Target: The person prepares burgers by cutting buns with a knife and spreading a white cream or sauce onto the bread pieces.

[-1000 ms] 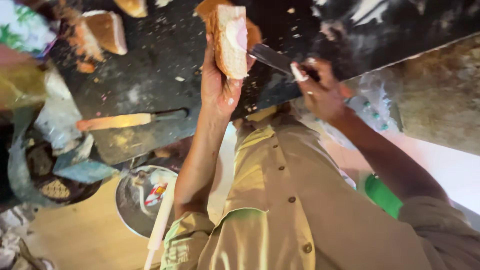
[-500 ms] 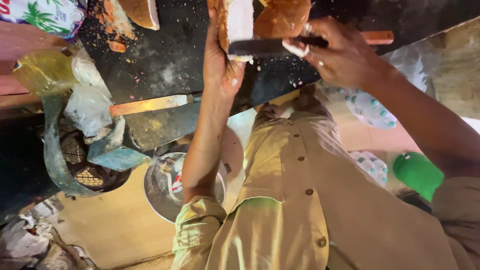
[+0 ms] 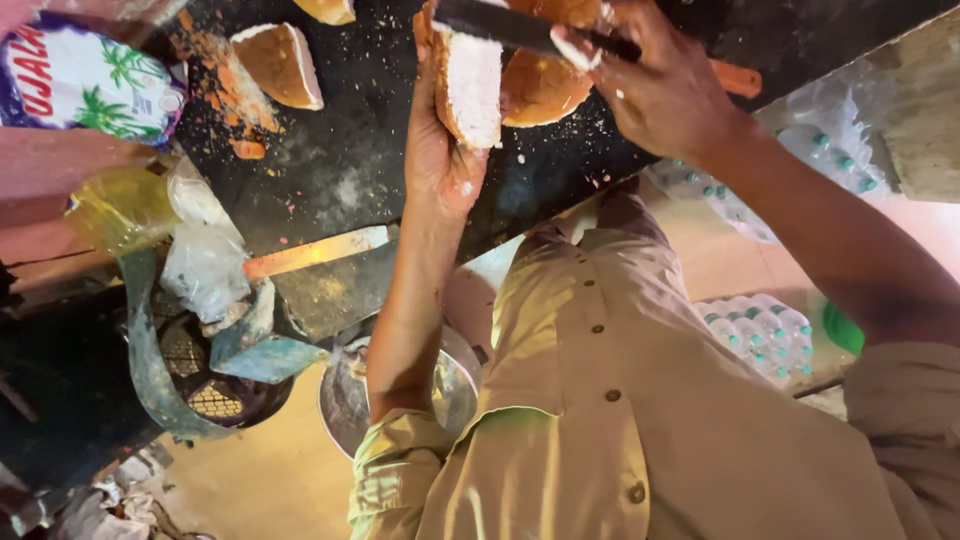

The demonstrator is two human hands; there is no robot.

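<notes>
Two hands crowd the tabletop's (image 3: 340, 170) near edge: left hand (image 3: 440, 150) clasps a brown-crusted, white-faced bun (image 3: 470, 85), right hand (image 3: 665, 90) grips a dark-bladed knife (image 3: 500, 25); a slip could nick the left fingers.

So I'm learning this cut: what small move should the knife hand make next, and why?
Probably draw the knife on through the bun: the right hand holds the blade across its top, the left hand grips it from below, and the halves look only partly separated.
</notes>
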